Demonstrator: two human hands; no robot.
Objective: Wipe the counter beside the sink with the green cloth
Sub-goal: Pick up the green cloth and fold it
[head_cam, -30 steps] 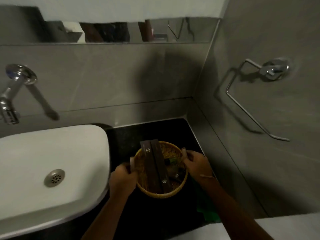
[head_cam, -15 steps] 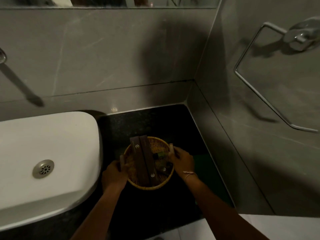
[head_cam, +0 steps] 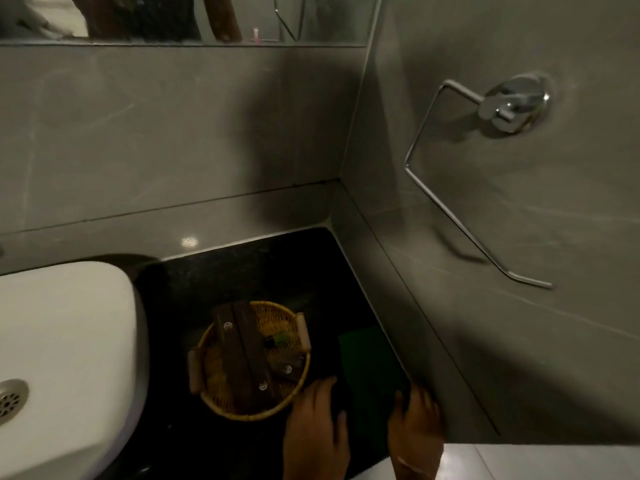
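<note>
The green cloth lies flat on the black counter, against the right wall. My left hand rests at the cloth's near left edge, fingers spread, just right of the wicker basket. My right hand is at the cloth's near right corner with fingers spread; whether it pinches the cloth I cannot tell. The white sink fills the left side.
The round wicker basket holds dark brown boxes and small items, and stands in the middle of the counter. A chrome towel ring hangs on the right wall. Grey tiled walls close the counter at the back and right.
Both hands have let go of the basket's handles and moved right to the green cloth. The basket now stands alone on the counter.
</note>
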